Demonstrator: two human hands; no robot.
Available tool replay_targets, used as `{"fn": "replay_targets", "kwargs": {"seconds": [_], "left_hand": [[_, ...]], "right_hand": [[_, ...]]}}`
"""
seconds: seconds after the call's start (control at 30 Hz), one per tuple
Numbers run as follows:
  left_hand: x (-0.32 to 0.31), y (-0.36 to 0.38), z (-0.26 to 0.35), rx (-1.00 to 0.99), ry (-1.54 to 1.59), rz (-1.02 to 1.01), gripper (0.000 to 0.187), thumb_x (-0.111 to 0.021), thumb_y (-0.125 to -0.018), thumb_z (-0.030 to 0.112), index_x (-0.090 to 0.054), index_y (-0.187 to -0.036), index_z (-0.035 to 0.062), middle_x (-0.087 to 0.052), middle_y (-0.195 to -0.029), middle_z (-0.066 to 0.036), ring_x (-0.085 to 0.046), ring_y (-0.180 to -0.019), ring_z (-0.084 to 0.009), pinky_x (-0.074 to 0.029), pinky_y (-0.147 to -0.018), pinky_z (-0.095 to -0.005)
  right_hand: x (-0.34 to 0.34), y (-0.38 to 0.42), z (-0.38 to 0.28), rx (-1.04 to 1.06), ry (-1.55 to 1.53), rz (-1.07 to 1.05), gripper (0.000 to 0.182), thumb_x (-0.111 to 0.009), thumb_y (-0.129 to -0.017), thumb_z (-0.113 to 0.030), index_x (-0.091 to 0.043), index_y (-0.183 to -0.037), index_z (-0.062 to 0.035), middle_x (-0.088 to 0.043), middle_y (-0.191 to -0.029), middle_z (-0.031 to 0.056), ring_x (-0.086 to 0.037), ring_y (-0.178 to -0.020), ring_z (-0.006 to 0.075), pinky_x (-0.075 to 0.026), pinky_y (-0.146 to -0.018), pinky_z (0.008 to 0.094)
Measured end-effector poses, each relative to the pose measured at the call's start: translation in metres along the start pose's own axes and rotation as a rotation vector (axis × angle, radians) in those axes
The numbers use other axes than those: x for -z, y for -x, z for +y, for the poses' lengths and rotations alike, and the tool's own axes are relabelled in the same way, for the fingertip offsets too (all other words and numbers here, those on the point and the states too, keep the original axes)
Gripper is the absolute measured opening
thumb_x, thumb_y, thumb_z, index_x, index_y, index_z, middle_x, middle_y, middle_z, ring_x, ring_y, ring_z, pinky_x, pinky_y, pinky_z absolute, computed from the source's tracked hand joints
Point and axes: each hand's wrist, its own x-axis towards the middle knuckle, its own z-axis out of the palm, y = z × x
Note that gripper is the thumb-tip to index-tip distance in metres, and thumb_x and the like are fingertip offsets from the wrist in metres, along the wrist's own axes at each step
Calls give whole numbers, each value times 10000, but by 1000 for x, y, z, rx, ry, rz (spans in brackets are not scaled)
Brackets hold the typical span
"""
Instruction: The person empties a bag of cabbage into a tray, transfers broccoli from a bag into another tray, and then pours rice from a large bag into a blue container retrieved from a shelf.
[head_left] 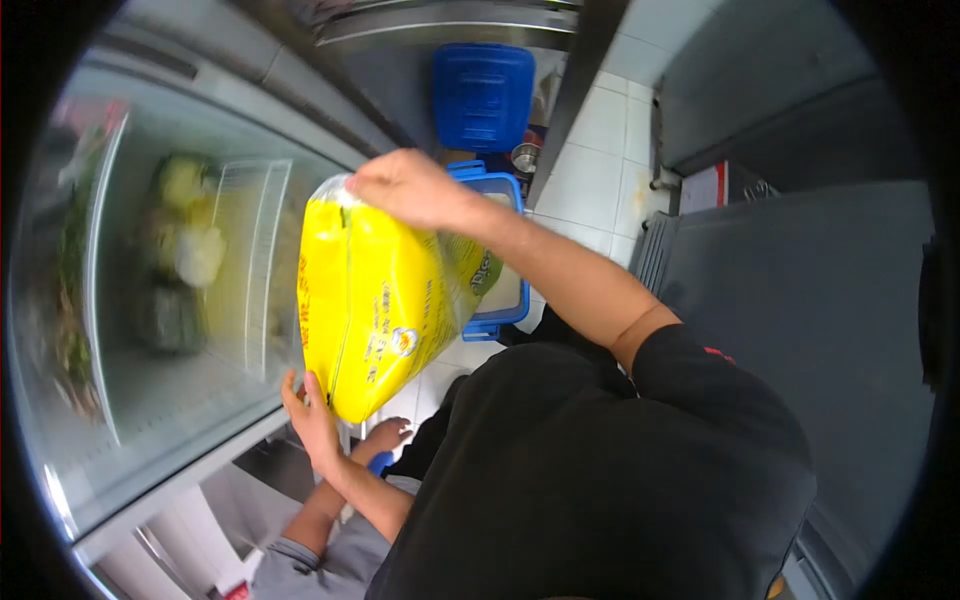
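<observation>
A large yellow plastic bag (370,300) with printed lettering is tilted in front of me, between my two hands. Its clear, crumpled upper end is pinched in my right hand (410,190). My left hand (316,425) grips the bag's lower corner, near the edge of the glass-fronted cabinet. Partly hidden behind the bag is a blue-rimmed container (512,300) on the floor, with pale contents that I cannot make out.
A glass-fronted cabinet (140,400) with greens and wrapped produce stands at left. A blue lid (484,100) and metal bowl (525,157) lie beyond the container. Another person's hand (385,436) is below the bag. Grey metal units (800,290) stand right.
</observation>
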Motion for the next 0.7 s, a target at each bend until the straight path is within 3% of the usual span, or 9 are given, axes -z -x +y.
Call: {"fn": "replay_targets", "kwargs": {"seconds": [0.1, 0.13, 0.23, 0.3, 0.37, 0.5, 0.57, 0.63, 0.7], "left_hand": [[-7, 12, 50, -605, -321, -234, 955, -809, -783, 331, -289, -1526, 31, -417, -1486, -247, -426, -1360, -362, -298, -1149, -437], [-21, 15, 77, -615, -346, -295, 1161, -890, -636, 294, -225, -1549, 25, -410, -1498, -260, -360, -1412, -378, -207, -1195, -456], [-76, 17, 135, -656, -558, -236, 1121, -883, -657, 244, -235, -1546, 27, -460, -1450, -251, -427, -1352, -378, -266, -1157, -466], [-105, 2, 151, -518, -408, -302, 1122, -895, -651, 214, -244, -1547, 31, -510, -1389, -228, -492, -1273, -339, -303, -1112, -482], [-120, -14, 154, -382, -350, -363, 1127, -900, -650, 216, -245, -1549, 34, -517, -1381, -215, -507, -1247, -325, -299, -1104, -497], [-152, 2, 228, -913, -292, -273, 1073, -913, -642, 245, -317, -1507, 25, -551, -1280, -166, -527, -1174, -296, -382, -1049, -429], [-169, 1, 263, -989, -365, -305, 987, -915, -638, 255, -403, -1448, 18, -574, -1213, -156, -547, -1125, -289, -430, -996, -397], [-187, -21, 271, -843, -438, -509, 851, -910, -639, 245, -510, -1353, 13, -602, -1165, -150, -573, -1084, -294, -445, -967, -396], [-193, -47, 256, -724, -530, -559, 526, -880, -665, 145, -603, -1090, 5, -629, -1016, -117, -600, -967, -280, -465, -907, -376]], "right_hand": [[-1, 7, 18, -2, -372, -78, 348, -558, -1017, -294, -702, -1002, 22, -725, -870, 27, -628, -771, 79, -515, -730, 295], [1, 6, 25, 29, -483, -135, 347, -552, -1024, -286, -695, -1023, 30, -718, -903, 17, -619, -807, 73, -511, -752, 292], [2, 2, 43, 151, -686, -224, 360, -530, -1040, -275, -677, -1071, 52, -694, -982, 26, -587, -945, 85, -489, -847, 281], [0, -2, 60, 248, -582, -135, 365, -512, -1048, -274, -674, -1099, 49, -689, -1016, 26, -588, -951, 89, -492, -855, 279], [16, 10, 59, 192, -864, -230, 366, -493, -1056, -272, -660, -1157, 37, -684, -1069, 39, -592, -971, 89, -498, -864, 275], [55, 22, 78, 186, -1054, -270, 354, -471, -1066, -280, -640, -1050, 31, -669, -931, 15, -569, -868, 72, -490, -754, 292], [68, 15, 90, 388, -645, -339, 356, -476, -1063, -287, -601, -935, 21, -648, -860, 23, -546, -815, 69, -468, -695, 327], [87, 28, 80, 352, -430, -300, 300, -536, -1025, -278, -567, -904, -6, -621, -783, 117, -596, -734, 187, -458, -684, 371], [126, 36, 97, 407, -162, -353, 254, -558, -1006, -271, -600, -960, -24, -647, -863, 154, -634, -809, 249, -482, -736, 378]]}}
